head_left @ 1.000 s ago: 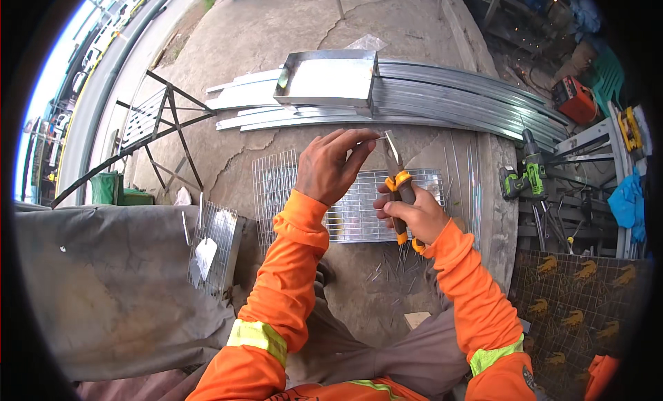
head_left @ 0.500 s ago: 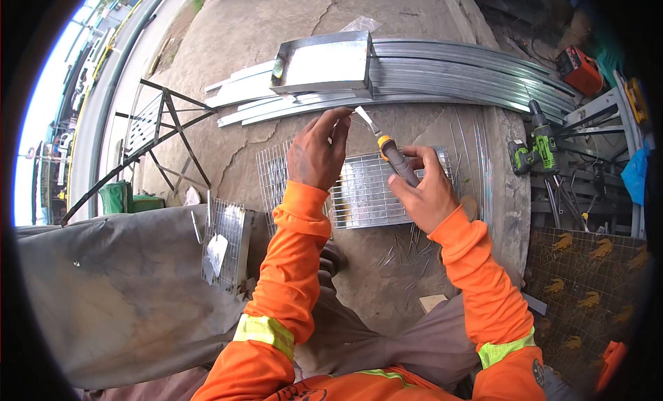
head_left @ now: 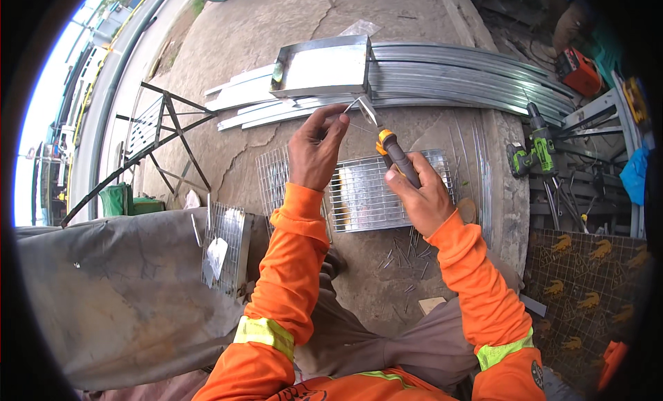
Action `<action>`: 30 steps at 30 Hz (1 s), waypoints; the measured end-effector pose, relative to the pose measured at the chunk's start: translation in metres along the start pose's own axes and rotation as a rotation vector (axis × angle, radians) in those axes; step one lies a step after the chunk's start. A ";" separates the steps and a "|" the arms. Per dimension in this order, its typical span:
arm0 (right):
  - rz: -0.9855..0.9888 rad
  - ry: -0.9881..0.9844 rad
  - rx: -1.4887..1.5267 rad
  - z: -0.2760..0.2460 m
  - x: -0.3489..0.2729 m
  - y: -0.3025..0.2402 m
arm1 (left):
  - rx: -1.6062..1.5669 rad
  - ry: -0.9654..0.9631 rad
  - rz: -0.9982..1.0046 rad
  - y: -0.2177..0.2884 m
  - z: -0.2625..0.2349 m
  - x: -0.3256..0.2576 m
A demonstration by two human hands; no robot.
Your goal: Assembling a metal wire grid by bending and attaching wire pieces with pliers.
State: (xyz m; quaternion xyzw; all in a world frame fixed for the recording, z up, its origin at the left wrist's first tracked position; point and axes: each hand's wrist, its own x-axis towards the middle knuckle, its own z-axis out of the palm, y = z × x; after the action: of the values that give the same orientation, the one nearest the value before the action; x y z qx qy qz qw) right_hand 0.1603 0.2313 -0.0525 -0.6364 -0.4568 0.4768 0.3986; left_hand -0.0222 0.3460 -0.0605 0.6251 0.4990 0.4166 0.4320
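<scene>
My left hand (head_left: 312, 152) is closed in a pinch on a thin piece of metal wire (head_left: 351, 105). From those fingertips the wire reaches the jaws of the pliers (head_left: 395, 149). Around the grey and yellow handles of these pliers my right hand (head_left: 423, 192) is wrapped, and the jaws point up and left. Whether the jaws grip the wire or only touch it, I cannot tell. Below and between both hands, a wire mesh panel (head_left: 387, 211) lies over a shiny metal sheet on the ground.
A rectangular metal tray (head_left: 321, 68) rests on long galvanized metal profiles (head_left: 456, 73) ahead. To the right stands a green cordless drill (head_left: 542, 149). A black metal frame (head_left: 169, 128) is at left, beside a grey tarp (head_left: 131, 290). Cut wire bits (head_left: 404, 254) litter the ground.
The pliers' jaws have turned and now show a broader side, with the handles spread slightly apart. Both hands have shifted only a little.
</scene>
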 end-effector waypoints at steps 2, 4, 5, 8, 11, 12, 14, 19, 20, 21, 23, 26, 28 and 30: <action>-0.028 0.001 -0.016 -0.002 0.000 -0.001 | 0.018 -0.005 0.008 0.004 0.001 -0.002; -0.092 -0.014 -0.017 -0.003 0.000 -0.001 | 0.034 -0.012 0.017 0.004 0.000 -0.002; -0.093 -0.015 -0.019 -0.004 0.001 0.000 | 0.091 -0.010 0.070 0.003 0.000 -0.002; -0.086 -0.078 0.030 -0.004 0.002 0.002 | 0.148 0.015 0.159 0.002 -0.002 -0.001; -0.144 -0.061 0.026 -0.005 0.002 0.002 | 0.117 0.039 0.169 0.002 -0.004 -0.001; -0.136 -0.084 0.043 -0.006 0.001 0.000 | 0.087 0.040 0.144 0.002 -0.005 -0.001; -0.127 -0.106 0.057 -0.007 -0.001 -0.002 | 0.075 0.053 0.163 0.002 -0.004 0.000; -0.117 -0.086 0.001 -0.007 -0.002 -0.004 | 0.102 0.083 0.207 0.003 -0.003 0.000; -0.117 -0.087 0.003 -0.006 -0.002 -0.005 | 0.111 0.082 0.209 0.003 -0.005 0.000; -0.126 -0.078 -0.009 -0.005 -0.002 -0.006 | 0.121 0.081 0.211 0.004 -0.006 0.000; -0.133 -0.066 -0.025 -0.005 -0.002 -0.005 | 0.138 0.086 0.215 0.005 -0.004 0.000; -0.184 -0.005 -0.021 0.001 0.001 0.009 | 0.170 0.096 0.258 0.008 -0.003 0.000; -0.247 0.156 -0.059 0.008 0.006 0.019 | 0.186 0.100 0.296 0.011 -0.004 -0.001; -0.099 0.007 -0.051 0.001 0.006 0.015 | 0.290 0.045 0.234 0.015 -0.008 -0.004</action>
State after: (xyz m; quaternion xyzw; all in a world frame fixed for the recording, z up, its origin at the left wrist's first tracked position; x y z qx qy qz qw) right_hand 0.1635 0.2334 -0.0678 -0.6247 -0.4983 0.4427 0.4069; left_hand -0.0267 0.3409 -0.0441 0.7253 0.4872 0.4016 0.2745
